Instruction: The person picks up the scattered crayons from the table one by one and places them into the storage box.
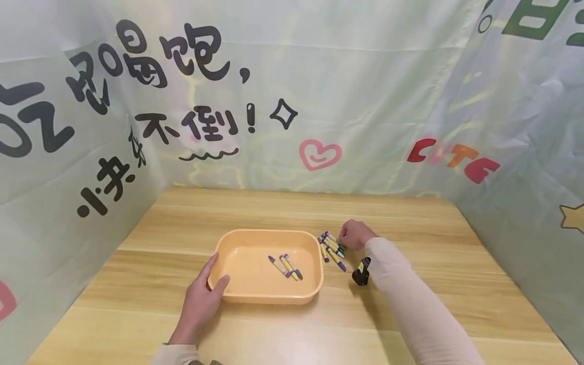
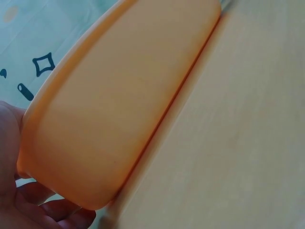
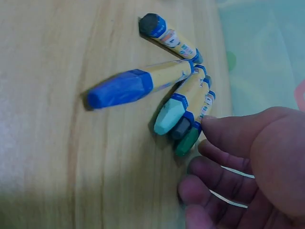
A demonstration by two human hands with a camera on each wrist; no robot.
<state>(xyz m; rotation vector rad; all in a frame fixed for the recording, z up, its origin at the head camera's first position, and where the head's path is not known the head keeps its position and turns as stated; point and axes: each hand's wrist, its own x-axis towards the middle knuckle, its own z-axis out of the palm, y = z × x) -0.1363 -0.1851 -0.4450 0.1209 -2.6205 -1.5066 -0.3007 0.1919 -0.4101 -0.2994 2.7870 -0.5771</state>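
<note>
An orange tray (image 1: pixel 264 299) is set on the table (image 1: pixel 137 309), and its left end is gripped by the left hand (image 1: pixel 203 300), with the thumb laid over the rim and the fingers curled round the outside. Three crayons (image 1: pixel 289 267) are held on its floor, while a cluster of loose crayons (image 1: pixel 336 259) is left on the table just beyond its right side. The far edge of that cluster is reached by the right hand (image 1: pixel 357 234), whose fingers are loosely bent. Nothing is seen pinched there; the thumb is brought right beside a green crayon (image 3: pixel 188 141), though contact cannot be told. The step in hand is judged to be the picking of a crayon for the tray. Next, thumb and forefinger should be closed on one barrel without its neighbours being scattered.
</note>
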